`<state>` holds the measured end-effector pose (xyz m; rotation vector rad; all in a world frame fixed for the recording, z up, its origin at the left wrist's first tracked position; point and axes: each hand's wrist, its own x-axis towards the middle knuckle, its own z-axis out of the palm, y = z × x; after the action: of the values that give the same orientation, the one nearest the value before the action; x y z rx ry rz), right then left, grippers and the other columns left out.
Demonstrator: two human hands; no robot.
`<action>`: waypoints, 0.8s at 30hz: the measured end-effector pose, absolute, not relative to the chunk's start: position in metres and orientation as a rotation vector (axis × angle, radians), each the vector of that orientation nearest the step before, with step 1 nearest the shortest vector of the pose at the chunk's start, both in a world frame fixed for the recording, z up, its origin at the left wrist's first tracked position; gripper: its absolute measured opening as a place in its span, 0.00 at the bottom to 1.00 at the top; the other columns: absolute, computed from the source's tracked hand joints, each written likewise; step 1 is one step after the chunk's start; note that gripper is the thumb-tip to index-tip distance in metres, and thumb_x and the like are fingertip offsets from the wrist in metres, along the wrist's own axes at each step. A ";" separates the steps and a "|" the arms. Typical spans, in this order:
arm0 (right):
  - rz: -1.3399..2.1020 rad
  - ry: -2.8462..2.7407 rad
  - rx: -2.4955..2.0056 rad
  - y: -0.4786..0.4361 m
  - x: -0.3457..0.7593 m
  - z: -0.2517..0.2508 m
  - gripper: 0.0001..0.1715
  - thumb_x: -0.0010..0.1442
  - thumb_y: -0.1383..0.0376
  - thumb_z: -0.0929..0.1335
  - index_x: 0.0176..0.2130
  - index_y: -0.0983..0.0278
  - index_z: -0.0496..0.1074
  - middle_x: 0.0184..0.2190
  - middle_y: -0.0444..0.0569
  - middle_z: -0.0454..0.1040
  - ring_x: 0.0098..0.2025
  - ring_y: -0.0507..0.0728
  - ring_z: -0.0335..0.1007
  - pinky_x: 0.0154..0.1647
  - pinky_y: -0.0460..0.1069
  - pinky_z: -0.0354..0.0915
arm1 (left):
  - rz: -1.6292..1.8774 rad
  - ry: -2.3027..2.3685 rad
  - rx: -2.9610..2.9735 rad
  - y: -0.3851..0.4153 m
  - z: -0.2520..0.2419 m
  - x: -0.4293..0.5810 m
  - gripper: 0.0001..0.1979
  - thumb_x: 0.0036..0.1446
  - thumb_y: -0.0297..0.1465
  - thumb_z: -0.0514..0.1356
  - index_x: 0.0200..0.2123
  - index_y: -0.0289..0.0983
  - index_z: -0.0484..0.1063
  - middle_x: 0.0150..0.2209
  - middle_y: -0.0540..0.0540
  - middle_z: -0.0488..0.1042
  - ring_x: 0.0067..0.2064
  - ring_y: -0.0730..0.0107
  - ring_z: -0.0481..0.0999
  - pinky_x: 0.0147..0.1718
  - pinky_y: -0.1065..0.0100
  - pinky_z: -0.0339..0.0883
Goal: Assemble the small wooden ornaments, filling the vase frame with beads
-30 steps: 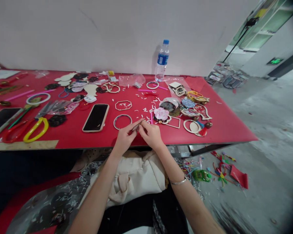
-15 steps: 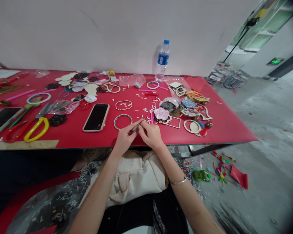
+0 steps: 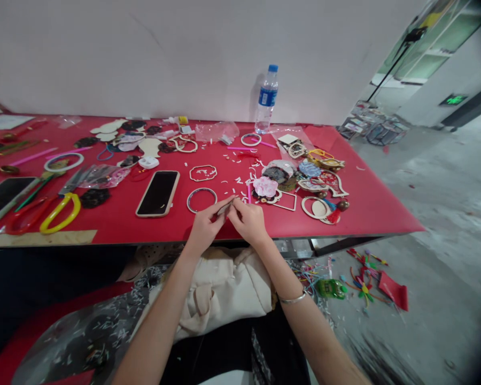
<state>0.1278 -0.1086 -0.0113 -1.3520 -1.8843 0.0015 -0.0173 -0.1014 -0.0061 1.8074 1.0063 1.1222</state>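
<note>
- Left hand [image 3: 203, 226] and right hand [image 3: 249, 220]: both pinched on one small thin piece [image 3: 223, 209], over the near edge of the bench [image 3: 369, 214]; fingers hide most of it.
- One ring [image 3: 188, 201] just beyond the left hand.
- Two dark-screened devices [image 3: 158, 193] leftward, one cut off by the view.
- One upright bottle [image 3: 268, 99].
- One pink flower [image 3: 265, 187], right.
- White scraps [image 3: 233, 191] ahead, uncounted.

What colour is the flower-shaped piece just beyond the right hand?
The flower-shaped piece is pale pink with whitish patches, best seen in the head view.
</note>
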 end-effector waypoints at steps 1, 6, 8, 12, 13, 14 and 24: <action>0.001 -1.875 -1.341 -0.108 0.128 -0.011 0.13 0.61 0.66 0.59 0.25 0.62 0.63 0.17 0.40 0.65 0.19 0.48 0.60 0.24 0.45 0.49 | 1.125 1.004 1.801 -0.101 -0.006 -0.017 0.21 0.57 0.29 0.57 0.55 0.38 0.71 0.52 0.45 0.75 0.52 0.64 0.75 0.52 0.68 0.68; 0.042 -1.804 -1.327 -0.109 0.128 -0.012 0.14 0.60 0.66 0.60 0.23 0.62 0.62 0.14 0.39 0.60 0.18 0.48 0.56 0.23 0.45 0.47 | 1.173 0.989 1.734 -0.102 -0.007 -0.017 0.19 0.56 0.26 0.56 0.50 0.38 0.74 0.49 0.46 0.77 0.50 0.65 0.76 0.53 0.66 0.68; 0.085 -1.757 -1.336 -0.110 0.128 -0.012 0.15 0.59 0.65 0.60 0.21 0.62 0.61 0.14 0.39 0.59 0.18 0.48 0.55 0.23 0.45 0.48 | 1.200 1.004 1.685 -0.102 -0.007 -0.017 0.17 0.54 0.26 0.57 0.48 0.38 0.75 0.47 0.46 0.78 0.49 0.64 0.76 0.52 0.64 0.68; 0.186 -1.610 -1.363 -0.111 0.128 -0.011 0.16 0.57 0.64 0.61 0.19 0.62 0.58 0.14 0.38 0.56 0.18 0.47 0.52 0.24 0.44 0.49 | 1.237 1.032 1.573 -0.101 -0.010 -0.016 0.15 0.52 0.26 0.58 0.43 0.37 0.76 0.43 0.46 0.79 0.46 0.63 0.77 0.49 0.64 0.70; 0.216 -1.561 -1.372 -0.111 0.129 -0.010 0.16 0.56 0.64 0.61 0.19 0.62 0.57 0.14 0.38 0.55 0.18 0.47 0.51 0.24 0.44 0.49 | 1.251 1.038 1.539 -0.100 -0.012 -0.016 0.14 0.51 0.26 0.59 0.43 0.37 0.76 0.42 0.46 0.79 0.45 0.63 0.77 0.48 0.64 0.70; 0.248 -1.508 -1.381 -0.111 0.129 -0.010 0.16 0.56 0.64 0.61 0.19 0.62 0.56 0.15 0.38 0.54 0.19 0.47 0.50 0.24 0.44 0.49 | 1.268 1.046 1.502 -0.099 -0.014 -0.016 0.14 0.50 0.26 0.60 0.42 0.37 0.76 0.41 0.47 0.79 0.44 0.63 0.78 0.46 0.64 0.70; 0.477 -1.229 -1.434 -0.097 0.132 -0.011 0.05 0.54 0.64 0.65 0.27 0.61 0.64 0.22 0.39 0.66 0.26 0.50 0.62 0.31 0.45 0.58 | 1.310 1.027 1.323 -0.095 -0.016 -0.013 0.15 0.50 0.33 0.64 0.42 0.37 0.73 0.37 0.47 0.76 0.37 0.67 0.75 0.35 0.70 0.69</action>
<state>0.1321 -0.0973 -0.0111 -1.4343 -1.2286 0.4767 -0.0131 -0.0948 -0.0161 1.3229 1.0274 1.3096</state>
